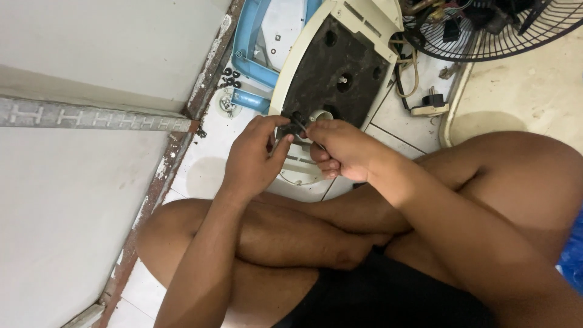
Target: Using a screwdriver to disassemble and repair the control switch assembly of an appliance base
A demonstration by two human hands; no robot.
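The left hand (252, 155) and right hand (340, 149) meet over the near end of a cream fan base (364, 18) lying upside down on the tiled floor (212, 152), its dark inner plate (337, 67) showing. Both grips are closed on a small black part (297, 123) pinched between the fingertips beside a white round fitting (320, 115). Loose black screws (231, 78) lie by a blue frame (249, 48); a fan guard (486, 30) sits beyond
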